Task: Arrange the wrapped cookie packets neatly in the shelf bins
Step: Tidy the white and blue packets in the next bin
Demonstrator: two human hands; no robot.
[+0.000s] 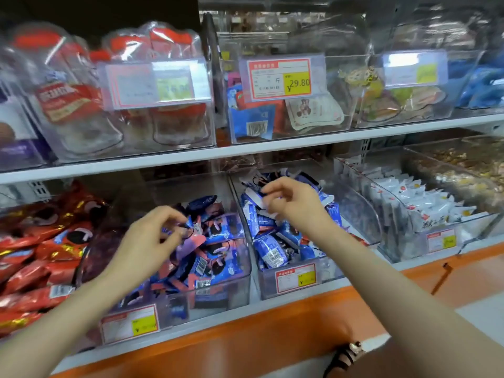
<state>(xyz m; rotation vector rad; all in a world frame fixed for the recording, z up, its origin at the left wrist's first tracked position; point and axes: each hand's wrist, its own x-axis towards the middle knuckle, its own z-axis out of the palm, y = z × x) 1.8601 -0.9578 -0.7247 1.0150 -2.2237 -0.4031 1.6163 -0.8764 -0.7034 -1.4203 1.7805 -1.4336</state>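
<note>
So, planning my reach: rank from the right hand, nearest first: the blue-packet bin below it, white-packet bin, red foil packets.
1. Blue-packet bin, directly under the right hand.
2. White-packet bin, next rightward.
3. Red foil packets, far left.

Head camera looks forward and down (close) at shelf bins [246, 271].

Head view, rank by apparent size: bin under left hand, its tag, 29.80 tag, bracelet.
1. bin
2. 29.80 tag and bin tag: look alike, unranked; the bin tag is nearer the camera
3. bracelet, partly cut off by the frame edge
</note>
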